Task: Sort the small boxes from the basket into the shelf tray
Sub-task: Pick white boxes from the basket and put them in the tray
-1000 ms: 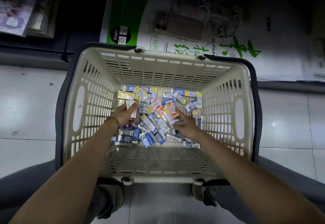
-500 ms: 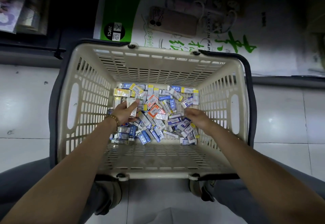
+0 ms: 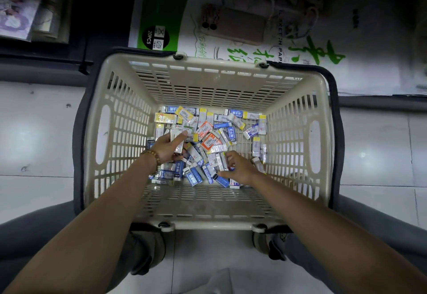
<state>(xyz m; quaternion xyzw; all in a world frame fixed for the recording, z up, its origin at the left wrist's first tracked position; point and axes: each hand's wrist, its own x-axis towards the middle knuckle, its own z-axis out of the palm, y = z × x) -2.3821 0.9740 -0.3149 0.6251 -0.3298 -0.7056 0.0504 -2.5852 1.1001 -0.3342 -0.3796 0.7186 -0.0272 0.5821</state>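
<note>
Holding a stack (image 3: 176, 140) of boxes, the left hand (image 3: 167, 149) lays its thumb across the top, fingers curled beneath. Risk: the stack looks loose, and adding one more could fan it and spill it onto the pile (image 3: 212, 142) right of that grip. Right hand (image 3: 239, 166) is palm down, fingers (image 3: 228, 156) and thumb curled round white boxes (image 3: 219, 163); firmness unclear. Everything lies in the basket (image 3: 129, 132); no tray seen.
</note>
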